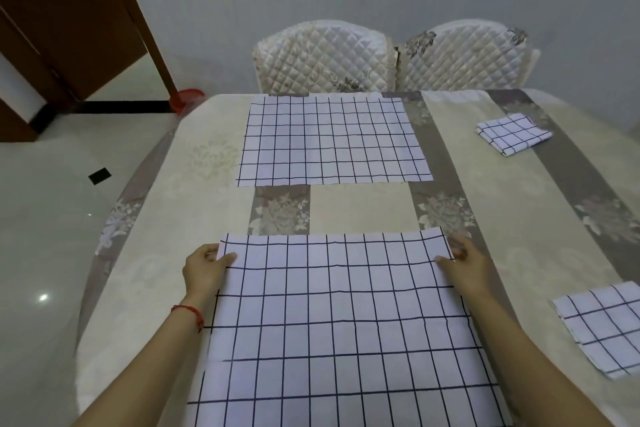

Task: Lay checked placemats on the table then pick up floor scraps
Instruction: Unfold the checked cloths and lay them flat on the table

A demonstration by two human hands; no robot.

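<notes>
I see the near checked placemat spread flat on the table. My left hand pinches its far left corner, thumb on top; my right hand grips the far right corner likewise. A second placemat lies flat across the table, before two quilted chairs. Two folded placemats (both on my right): one far, one near. Red bracelet on left wrist.

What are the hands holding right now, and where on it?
Left hand and right hand each pinch a far corner of the near checked placemat.
</notes>
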